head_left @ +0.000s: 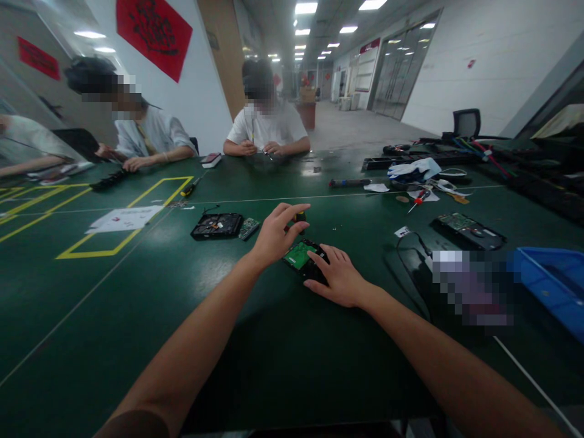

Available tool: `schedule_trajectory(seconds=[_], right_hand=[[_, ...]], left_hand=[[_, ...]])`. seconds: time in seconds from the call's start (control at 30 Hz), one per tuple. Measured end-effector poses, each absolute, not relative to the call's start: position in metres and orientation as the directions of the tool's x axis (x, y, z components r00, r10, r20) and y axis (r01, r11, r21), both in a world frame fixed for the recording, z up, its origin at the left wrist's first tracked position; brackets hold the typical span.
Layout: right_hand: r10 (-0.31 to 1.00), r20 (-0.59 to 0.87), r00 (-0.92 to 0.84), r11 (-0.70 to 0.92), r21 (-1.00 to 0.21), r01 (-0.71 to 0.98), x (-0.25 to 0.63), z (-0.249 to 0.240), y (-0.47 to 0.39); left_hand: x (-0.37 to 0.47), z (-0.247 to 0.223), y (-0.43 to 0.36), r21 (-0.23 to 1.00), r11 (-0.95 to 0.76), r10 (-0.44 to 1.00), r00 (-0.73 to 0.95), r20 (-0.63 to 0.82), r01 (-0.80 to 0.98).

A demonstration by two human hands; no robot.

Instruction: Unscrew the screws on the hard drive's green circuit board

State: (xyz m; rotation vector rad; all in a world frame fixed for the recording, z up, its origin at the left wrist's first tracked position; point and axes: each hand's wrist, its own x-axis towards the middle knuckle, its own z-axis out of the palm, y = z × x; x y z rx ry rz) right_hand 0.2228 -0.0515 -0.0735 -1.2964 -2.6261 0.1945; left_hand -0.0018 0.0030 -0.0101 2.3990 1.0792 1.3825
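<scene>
A black hard drive with a green circuit board facing up lies on the green table in front of me. My right hand rests flat on its right side and presses it down. My left hand is closed around a small screwdriver with a yellow and black handle, held upright over the drive's far edge.
Another opened black drive and a loose circuit board lie to the left. Papers lie within yellow floor-style markings. A blue bin sits at the right, near more drives and tools. Two people sit across the table.
</scene>
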Motion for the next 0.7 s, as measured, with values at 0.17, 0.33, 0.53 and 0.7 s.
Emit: schedule_trajectory(seconds=[0.17, 0.33, 0.53, 0.7], right_hand=[[0.797, 0.126, -0.591, 0.603, -0.208, 0.770, 0.2225, -0.0723, -0.0520], [0.800, 0.121, -0.587, 0.599, -0.210, 0.773, 0.2219, -0.0706, -0.0529], [0.798, 0.124, -0.590, 0.602, -0.215, 0.769, 0.2226, -0.0701, -0.0527], [0.799, 0.118, -0.589, 0.600, -0.218, 0.770, 0.2231, -0.0709, -0.0520]], left_hand=[[-0.0002, -0.0099, 0.0013, 0.506, -0.724, 0.676, 0.333, 0.657, 0.469], [0.0010, -0.0099, 0.0009, 0.544, -0.717, 0.689, 0.327, 0.647, 0.435], [0.0031, -0.0074, -0.0013, 0.509, -0.706, 0.674, 0.247, 0.696, 0.493], [0.0001, -0.0097, 0.0014, 0.518, -0.717, 0.680, 0.303, 0.668, 0.467]])
